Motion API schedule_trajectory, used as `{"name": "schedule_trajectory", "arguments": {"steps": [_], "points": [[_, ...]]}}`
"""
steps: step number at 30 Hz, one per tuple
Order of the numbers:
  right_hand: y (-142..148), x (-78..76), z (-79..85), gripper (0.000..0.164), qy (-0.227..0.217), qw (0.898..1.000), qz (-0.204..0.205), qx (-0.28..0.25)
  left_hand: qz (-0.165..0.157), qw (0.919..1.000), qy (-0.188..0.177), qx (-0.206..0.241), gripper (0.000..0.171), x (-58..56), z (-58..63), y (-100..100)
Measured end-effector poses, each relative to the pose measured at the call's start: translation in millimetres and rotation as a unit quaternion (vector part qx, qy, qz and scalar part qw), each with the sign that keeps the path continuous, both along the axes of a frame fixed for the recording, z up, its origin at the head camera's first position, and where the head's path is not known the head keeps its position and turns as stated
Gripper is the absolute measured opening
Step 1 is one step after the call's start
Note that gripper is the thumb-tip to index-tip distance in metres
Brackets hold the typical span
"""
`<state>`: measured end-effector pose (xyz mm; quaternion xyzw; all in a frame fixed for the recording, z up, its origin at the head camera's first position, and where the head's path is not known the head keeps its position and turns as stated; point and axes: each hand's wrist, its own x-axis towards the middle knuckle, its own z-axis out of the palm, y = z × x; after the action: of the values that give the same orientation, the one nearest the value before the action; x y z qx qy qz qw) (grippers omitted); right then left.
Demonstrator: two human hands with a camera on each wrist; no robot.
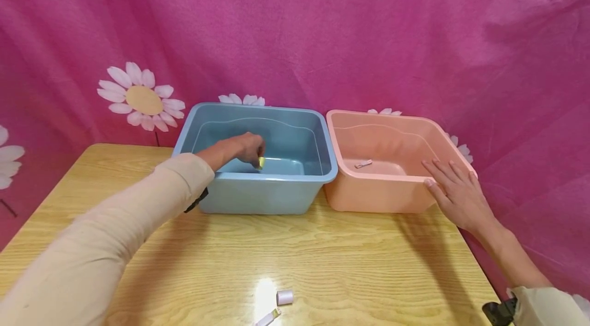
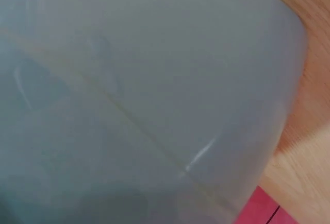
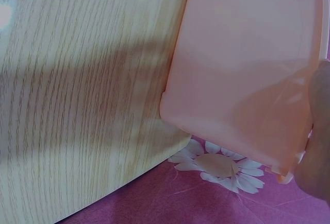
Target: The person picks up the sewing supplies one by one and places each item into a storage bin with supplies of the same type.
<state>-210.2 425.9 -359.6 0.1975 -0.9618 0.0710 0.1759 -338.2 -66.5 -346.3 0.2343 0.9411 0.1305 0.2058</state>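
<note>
In the head view my left hand (image 1: 251,149) reaches over the front rim into the blue plastic bin (image 1: 262,195). Thumb and fingers pinch a small yellow piece (image 1: 261,163), mostly covered by the fingers, so I cannot tell its kind. The left wrist view is filled by the blue bin's outer wall (image 2: 206,90); the hand is outside it. My right hand (image 1: 456,195) lies with fingers spread and straight over the front right rim of the pink bin (image 1: 378,195). A small clipper-like item (image 1: 363,164) lies inside that bin.
Near the front of the wooden table (image 1: 350,259) stands a small lilac cylinder (image 1: 285,297), with a slim clipper-like item (image 1: 268,317) beside it. A magenta cloth (image 1: 295,34) with daisies hangs behind the bins. The table's right edge runs close to the pink bin.
</note>
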Motion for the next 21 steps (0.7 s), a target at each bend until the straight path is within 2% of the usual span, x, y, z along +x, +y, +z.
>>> {"name": "schedule_trajectory", "arguments": {"steps": [11,21], "points": [[1.3,0.2,0.0,0.048,0.01,1.0,0.011,-0.003,-0.009,0.9999,0.005,0.005,0.022,1.0,-9.4,-2.7],[2.2,-1.4,-1.5,0.047,0.012,1.0,0.01,-0.005,-0.005,0.9999,0.014,0.003,0.024,-1.0,-10.7,-2.0]]}}
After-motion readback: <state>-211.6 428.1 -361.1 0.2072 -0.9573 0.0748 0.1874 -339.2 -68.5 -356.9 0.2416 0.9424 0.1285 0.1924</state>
